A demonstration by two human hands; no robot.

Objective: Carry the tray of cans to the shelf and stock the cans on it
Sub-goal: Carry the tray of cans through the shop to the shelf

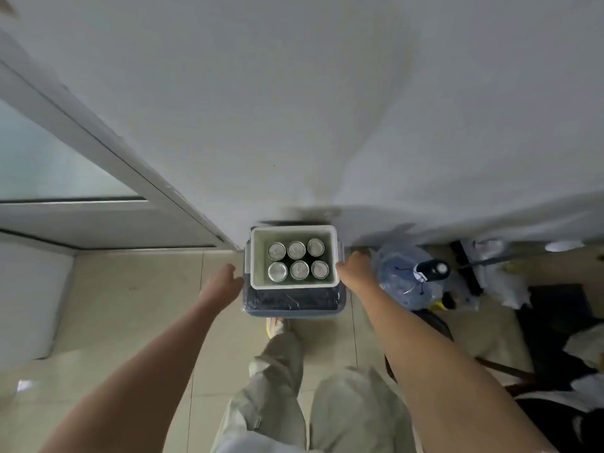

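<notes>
A white tray [294, 229] with several silver-topped cans [296, 260] in two rows rests on a dark blue box [294, 304] against the wall. My left hand [225, 282] hovers just left of the tray, fingers apart, a small gap from its side. On the other side, my right hand [354, 268] touches the tray's right rim, its fingers curled against the edge. No shelf is in view.
A white wall [327, 109] rises right behind the box. A glass door frame [114, 204] stands at the left. A large blue water bottle [408, 276] and bags clutter the floor at the right. My legs and one shoe stand on beige tiles [147, 305].
</notes>
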